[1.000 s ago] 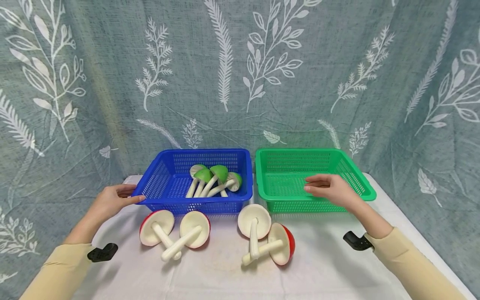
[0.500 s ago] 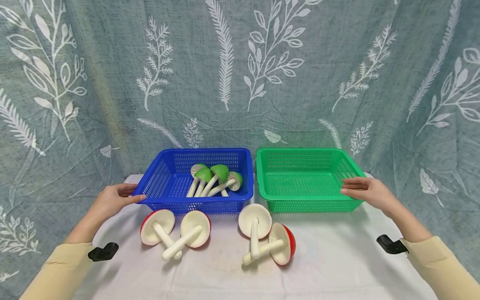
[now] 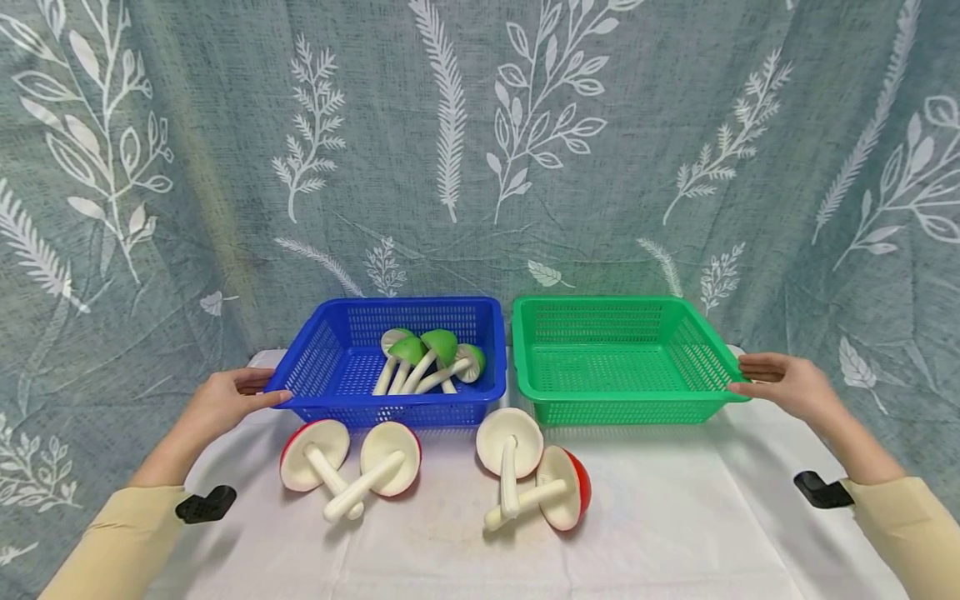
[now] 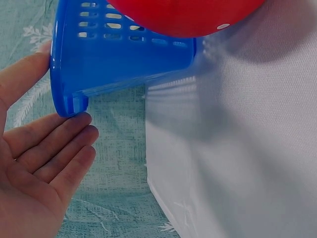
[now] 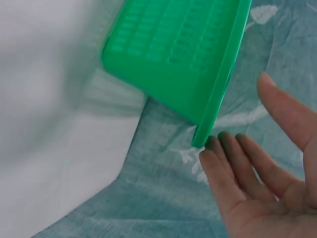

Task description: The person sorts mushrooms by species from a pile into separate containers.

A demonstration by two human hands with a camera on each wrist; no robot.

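At the left, my left hand holds the near-left corner of the blue plastic basket, thumb over the rim and fingertips at its underside. Several toy mushrooms with green caps lie in that basket, on its right side. On the other side, my right hand is at the near-right corner of the green plastic basket. Its fingers are extended right at the rim, with the thumb apart from it. Nothing lies in the green basket.
In front of the blue basket, two red-capped toy mushrooms lie crossed, undersides up. Two more red-capped mushrooms lie crossed near the middle. A white cloth covers the table, and a patterned grey-green curtain hangs behind.
My right hand has moved right, from over the green basket to its near-right corner. My left hand has stayed on the blue basket, and the mushrooms have not moved.
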